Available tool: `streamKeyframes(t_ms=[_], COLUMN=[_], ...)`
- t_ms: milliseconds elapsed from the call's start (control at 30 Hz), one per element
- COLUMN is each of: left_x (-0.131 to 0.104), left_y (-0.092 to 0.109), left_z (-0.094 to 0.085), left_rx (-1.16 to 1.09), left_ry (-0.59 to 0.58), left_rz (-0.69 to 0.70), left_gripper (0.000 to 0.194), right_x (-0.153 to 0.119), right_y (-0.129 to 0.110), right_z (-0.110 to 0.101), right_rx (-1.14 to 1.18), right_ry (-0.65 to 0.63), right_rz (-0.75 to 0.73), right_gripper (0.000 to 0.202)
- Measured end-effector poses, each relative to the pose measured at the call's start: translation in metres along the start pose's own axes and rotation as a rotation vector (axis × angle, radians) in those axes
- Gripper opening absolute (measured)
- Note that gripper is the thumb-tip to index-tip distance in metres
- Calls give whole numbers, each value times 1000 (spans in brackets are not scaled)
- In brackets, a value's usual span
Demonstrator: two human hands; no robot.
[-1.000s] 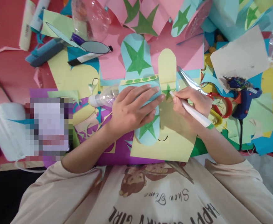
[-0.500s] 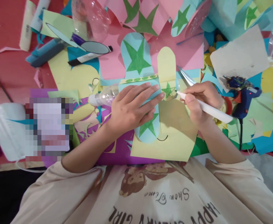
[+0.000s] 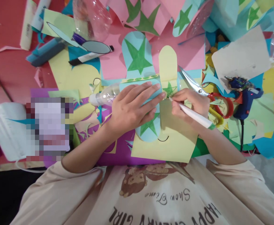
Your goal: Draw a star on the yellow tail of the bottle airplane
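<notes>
With the green star (image 3: 169, 89) taken as the clock's centre and 12 pointing away from the wearer, a white marker (image 3: 196, 116) is gripped in the right hand (image 3: 193, 103) at 4 o'clock, its tip at the star's lower edge; contact cannot be told. The star is drawn on the lower part of a yellow strip (image 3: 168, 61), which extends towards 12. At 9, the left hand (image 3: 133, 111) is spread flat over light-blue paper (image 3: 143, 136), a fingertip just beside the star. Ink could be smeared or put on that fingertip if the marker slips, and the strip could be turned if it is not pinned; whether it is pinned cannot be seen. At 6, a pale-yellow sheet (image 3: 174, 147) could be marked by an overshoot. Movement towards 3 is hampered by scissors (image 3: 200, 90), close by the right knuckles. A clear bottle (image 3: 107, 96) is lodged beyond the left hand at 9. Farther out at 3, a glue gun (image 3: 245, 104) shows a red light; heat may be expected, and its cord could be snagged by the right forearm.
</notes>
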State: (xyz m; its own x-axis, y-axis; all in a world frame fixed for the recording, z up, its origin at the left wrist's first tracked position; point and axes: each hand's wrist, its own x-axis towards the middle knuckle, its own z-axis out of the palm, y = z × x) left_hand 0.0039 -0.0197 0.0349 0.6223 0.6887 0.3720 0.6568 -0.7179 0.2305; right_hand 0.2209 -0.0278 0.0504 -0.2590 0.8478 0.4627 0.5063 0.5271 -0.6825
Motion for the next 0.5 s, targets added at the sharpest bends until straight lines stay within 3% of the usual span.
streamKeyframes(t_ms=[67,233,500], left_x=[0,0,1], left_y=[0,-1,1], left_z=[0,1,-1], left_rx=[6,-74,2], left_ry=[4,13,-32], left_rz=[10,-16,-21], left_gripper=[42,40,40], right_x=[-1,0,1], right_y=[1,3,4], right_z=[2,3,4], right_rx=[-10,-10,-5], right_ry=[-20,102,113], right_rz=[-29,-66,-101], right_gripper=[13,11,12])
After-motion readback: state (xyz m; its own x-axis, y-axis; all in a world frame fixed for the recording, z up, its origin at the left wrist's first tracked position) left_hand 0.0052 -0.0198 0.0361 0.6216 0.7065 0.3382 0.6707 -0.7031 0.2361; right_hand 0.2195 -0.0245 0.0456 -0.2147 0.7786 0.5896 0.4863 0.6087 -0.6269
